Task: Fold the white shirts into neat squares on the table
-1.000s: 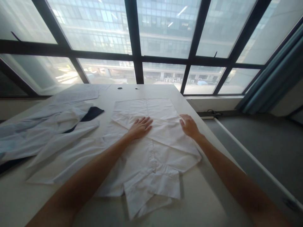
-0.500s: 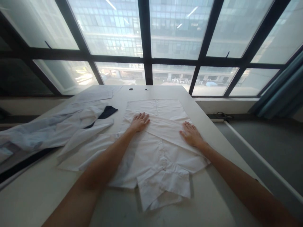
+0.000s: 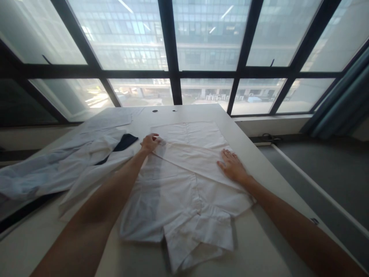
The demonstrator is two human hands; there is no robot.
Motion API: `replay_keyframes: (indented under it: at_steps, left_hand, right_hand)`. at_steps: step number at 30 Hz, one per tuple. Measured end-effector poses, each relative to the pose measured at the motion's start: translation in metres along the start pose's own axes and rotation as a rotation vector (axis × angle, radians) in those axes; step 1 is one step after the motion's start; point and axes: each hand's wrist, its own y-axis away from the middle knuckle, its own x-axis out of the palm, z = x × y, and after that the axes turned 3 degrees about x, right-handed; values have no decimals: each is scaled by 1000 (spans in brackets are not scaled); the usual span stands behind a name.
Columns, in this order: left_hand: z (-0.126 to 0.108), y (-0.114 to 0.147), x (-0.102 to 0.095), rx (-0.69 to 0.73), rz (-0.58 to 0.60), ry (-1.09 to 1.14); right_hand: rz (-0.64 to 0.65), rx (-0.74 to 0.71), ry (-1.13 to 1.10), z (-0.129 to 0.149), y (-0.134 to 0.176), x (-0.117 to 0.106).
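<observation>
Large window (image 3: 184,46) spans the far wall, divided by dark frame bars into upper and lower panes. Glazed building facades visible outside; daylight is the only evident light source, bright and diffuse. White table (image 3: 259,161) stands against the window sill, two small dark holes near its far edge. Teal curtain (image 3: 340,104) hangs at the right end of the window. Grey floor (image 3: 325,173) to the right of the table. A dark fitting on the sill, possibly a cable, is indistinct.
</observation>
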Motion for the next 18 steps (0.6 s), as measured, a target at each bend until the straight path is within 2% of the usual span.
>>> replay_keyframes:
  at_steps: [5,8,11,13,15,18]
  left_hand:
    - [-4,-9,-4,-32,-5,30]
    - [-15,1,-2,0,-40,-18]
    - [-41,21,7,80,-94,-55]
    - [-64,36,16,220,-15,-77]
    - [-85,51,26,362,151,-108]
    - [-104,64,36,405,304,-152]
  right_hand:
    - [-5,4,-10,-1,0,3]
    - [-4,9,-8,0,0,2]
    - [-18,9,-6,1,1,-1]
    - [-36,9,7,3,2,-4]
    - [-68,-8,23,8,5,-8]
    - [-70,-127,9,21,14,-12]
